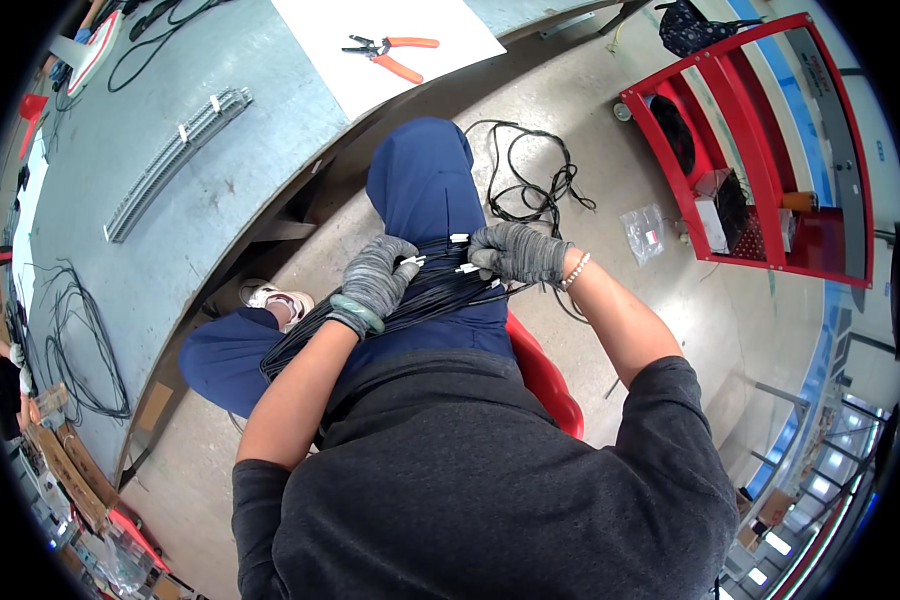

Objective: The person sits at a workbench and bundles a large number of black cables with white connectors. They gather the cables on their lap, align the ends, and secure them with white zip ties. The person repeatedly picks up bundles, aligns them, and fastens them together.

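Note:
Across my lap lies a bundle of thin black cables [432, 297], several with small white sleeves at their ends. My left hand [374, 281], in a grey knit glove, is closed on cables whose white ends [413, 261] stick out by the thumb. Opposite it, my gloved right hand [516, 252] pinches a cable close to another white end [467, 268]. One more white sleeve [459, 238] shows between the hands, on the far side of the bundle. The fingertips of both hands are partly hidden by the gloves and cables.
A grey workbench [260, 110] curves along the left, bearing orange-handled wire strippers [395, 57] on a white sheet [390, 20], a slotted metal strip [178, 165] and coiled black cable [80, 345]. Loose cable [545, 200] and a plastic bag [643, 233] lie on the floor near a red cart [760, 130].

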`<control>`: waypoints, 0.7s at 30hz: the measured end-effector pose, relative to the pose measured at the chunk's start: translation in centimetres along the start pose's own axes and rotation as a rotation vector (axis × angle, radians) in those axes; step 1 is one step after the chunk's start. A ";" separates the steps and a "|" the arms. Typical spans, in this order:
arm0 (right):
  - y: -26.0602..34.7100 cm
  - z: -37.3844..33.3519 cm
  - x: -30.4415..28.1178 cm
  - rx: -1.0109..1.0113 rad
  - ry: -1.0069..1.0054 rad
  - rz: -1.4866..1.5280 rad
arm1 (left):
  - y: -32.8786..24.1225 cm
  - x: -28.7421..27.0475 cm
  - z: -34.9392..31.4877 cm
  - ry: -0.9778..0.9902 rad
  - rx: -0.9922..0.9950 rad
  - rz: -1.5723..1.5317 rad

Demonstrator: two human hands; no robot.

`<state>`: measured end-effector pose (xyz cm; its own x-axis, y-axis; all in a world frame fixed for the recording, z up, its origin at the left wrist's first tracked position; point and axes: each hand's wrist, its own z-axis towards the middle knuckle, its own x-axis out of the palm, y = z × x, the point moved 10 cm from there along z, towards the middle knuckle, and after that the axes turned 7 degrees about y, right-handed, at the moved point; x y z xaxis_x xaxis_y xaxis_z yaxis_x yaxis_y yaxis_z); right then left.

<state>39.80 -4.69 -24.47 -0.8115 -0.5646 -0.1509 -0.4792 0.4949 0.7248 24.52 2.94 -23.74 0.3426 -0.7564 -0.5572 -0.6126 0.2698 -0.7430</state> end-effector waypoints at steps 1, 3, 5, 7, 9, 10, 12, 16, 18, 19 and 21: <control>-0.1 0.0 -0.1 -0.008 -0.017 0.002 | 0.0 0.0 0.0 0.000 0.002 0.002; 0.5 -0.1 -0.4 -0.038 -0.042 -0.075 | 0.0 0.0 0.0 0.000 0.006 0.005; 1.0 -0.2 -0.6 -0.080 -0.075 -0.154 | -0.1 0.0 -0.1 0.007 0.005 0.005; 1.8 -0.3 -0.9 -0.136 -0.113 -0.234 | -0.3 -0.1 -0.1 0.008 0.010 0.016; 2.7 -0.8 -1.2 -0.132 -0.165 -0.294 | -0.4 -0.2 -0.2 0.002 0.023 0.036; 3.2 -1.0 -1.4 -0.129 -0.192 -0.325 | -0.4 -0.1 -0.2 0.016 0.033 0.042; 3.1 -1.0 -1.6 -0.153 -0.231 -0.339 | -0.8 0.0 -0.2 0.046 0.054 0.054; 3.5 -1.6 -2.0 -0.128 -0.315 -0.358 | -4.7 -0.3 -1.8 0.045 0.178 0.316; 4.4 -2.5 -2.3 -0.140 -0.362 -0.405 | -3.6 0.2 -1.3 0.026 0.172 0.314; 4.8 -2.9 -2.5 -0.145 -0.385 -0.430 | -3.1 0.4 -1.0 0.016 0.169 0.313; 4.9 -4.5 -3.8 -0.155 -0.503 -0.419 | -2.3 0.5 -0.8 0.012 0.151 0.268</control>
<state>42.03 -3.04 -17.29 -0.6424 -0.2929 -0.7082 -0.7645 0.1795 0.6192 25.59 1.47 -22.02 0.1744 -0.6530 -0.7370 -0.5670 0.5454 -0.6173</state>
